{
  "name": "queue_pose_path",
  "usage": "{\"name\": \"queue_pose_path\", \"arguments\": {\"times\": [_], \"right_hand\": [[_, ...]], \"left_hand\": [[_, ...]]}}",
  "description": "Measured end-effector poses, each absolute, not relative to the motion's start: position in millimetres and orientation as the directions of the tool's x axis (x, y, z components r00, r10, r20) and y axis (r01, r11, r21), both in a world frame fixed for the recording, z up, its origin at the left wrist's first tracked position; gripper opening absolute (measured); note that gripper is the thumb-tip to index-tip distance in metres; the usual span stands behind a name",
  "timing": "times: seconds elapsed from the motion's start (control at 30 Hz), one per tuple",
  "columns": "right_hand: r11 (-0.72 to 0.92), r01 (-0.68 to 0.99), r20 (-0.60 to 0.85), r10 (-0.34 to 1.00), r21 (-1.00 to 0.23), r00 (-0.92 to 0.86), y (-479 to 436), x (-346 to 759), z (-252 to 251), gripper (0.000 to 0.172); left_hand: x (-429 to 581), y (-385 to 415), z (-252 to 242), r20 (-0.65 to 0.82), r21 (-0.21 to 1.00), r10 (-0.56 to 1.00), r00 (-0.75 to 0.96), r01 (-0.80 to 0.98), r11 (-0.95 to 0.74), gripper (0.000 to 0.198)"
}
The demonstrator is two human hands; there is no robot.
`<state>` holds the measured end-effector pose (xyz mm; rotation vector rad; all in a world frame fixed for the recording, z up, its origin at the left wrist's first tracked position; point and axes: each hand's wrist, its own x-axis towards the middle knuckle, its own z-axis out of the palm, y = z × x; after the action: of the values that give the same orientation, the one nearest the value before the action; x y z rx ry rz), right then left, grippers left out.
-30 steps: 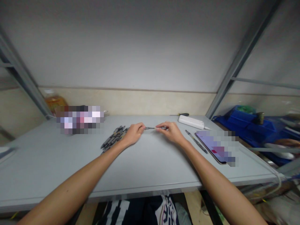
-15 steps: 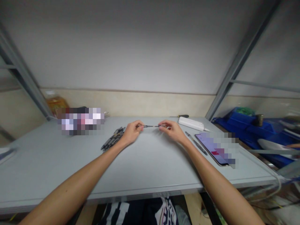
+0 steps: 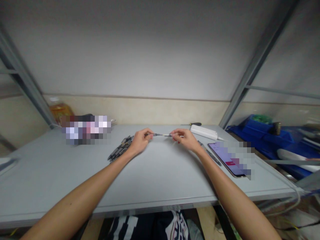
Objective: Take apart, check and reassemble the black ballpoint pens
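Above the middle of the grey table, my left hand (image 3: 142, 140) pinches a thin dark pen part (image 3: 157, 134). My right hand (image 3: 183, 138) pinches a dark piece at the other end, and a thin pale rod (image 3: 165, 134) spans the gap between the hands. Beside my left wrist lies a pile of several dark pens (image 3: 121, 148). A single dark pen (image 3: 212, 156) rests to the right of my right forearm.
A phone (image 3: 226, 160) lies on the table (image 3: 155, 180) at the right. Behind it are a white power strip (image 3: 204, 132) and a screwdriver (image 3: 196, 124). At the back left stand a bottle (image 3: 60, 111) and a blurred-out item (image 3: 86, 130). Blue bins (image 3: 265, 128) are beyond the right edge.
My right hand has shifted slightly to the right, and more of the pale rod shows between the hands. My left hand has hardly moved.
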<state>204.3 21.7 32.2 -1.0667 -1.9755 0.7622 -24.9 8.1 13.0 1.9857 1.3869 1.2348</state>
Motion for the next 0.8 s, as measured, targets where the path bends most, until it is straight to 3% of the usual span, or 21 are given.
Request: {"name": "queue_pose_path", "arguments": {"times": [0.2, 0.47, 0.57, 0.7, 0.8], "right_hand": [[0.372, 0.529, 0.161, 0.902, -0.763, -0.402, 21.3, 204.5, 30.2, 0.050], [0.406, 0.326, 0.279, 0.885, -0.854, -0.372, 22.1, 203.2, 33.2, 0.041], [0.407, 0.410, 0.253, 0.890, -0.816, -0.380, 20.8, 202.6, 33.1, 0.035], [0.351, 0.559, 0.177, 0.923, -0.751, -0.342, 19.7, 201.0, 30.8, 0.054], [0.362, 0.519, 0.213, 0.921, -0.774, -0.326, 20.5, 201.1, 30.1, 0.048]], "left_hand": [[-22.3, 6.6, 10.9, 0.426, 0.724, 0.890, 0.161, 0.529, -0.442, 0.016], [-22.5, 6.4, 13.3, 0.423, 0.731, 0.897, 0.124, 0.539, -0.419, 0.016], [-23.1, 6.9, 11.7, 0.424, 0.733, 0.896, 0.130, 0.532, -0.424, 0.016], [-22.0, 6.7, 10.5, 0.422, 0.732, 0.894, 0.150, 0.524, -0.434, 0.015], [-21.5, 6.7, 11.3, 0.418, 0.726, 0.899, 0.133, 0.545, -0.419, 0.016]]}}
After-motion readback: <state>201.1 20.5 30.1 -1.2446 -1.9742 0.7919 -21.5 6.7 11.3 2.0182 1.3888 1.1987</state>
